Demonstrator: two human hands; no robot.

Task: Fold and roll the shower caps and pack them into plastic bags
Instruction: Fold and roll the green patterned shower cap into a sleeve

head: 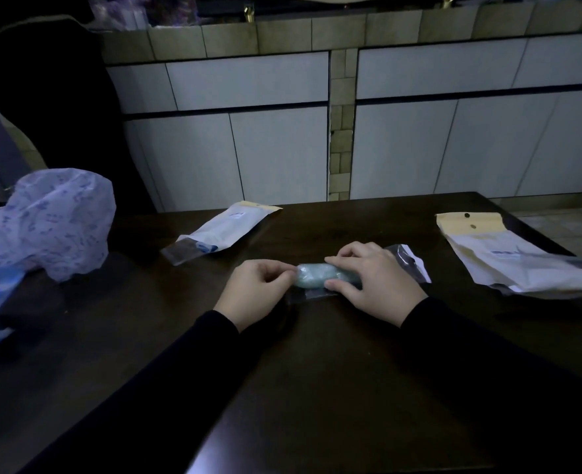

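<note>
While the left hand [253, 289] pinches its end, the rolled shower cap [312, 276] lies between both hands, the right hand [373, 273] curled over it.

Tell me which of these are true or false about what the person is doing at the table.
1. Both hands are on a rolled pale green shower cap. True: the left hand pinches its end and the right hand grips the other end.
2. The table is white. False: it is dark wood.
3. A packed bag lies beyond the hands. True.
4. The stack of bags lies on the person's left. False: it lies on the right.
5. A crumpled printed plastic bag sits at the left. True.
</note>
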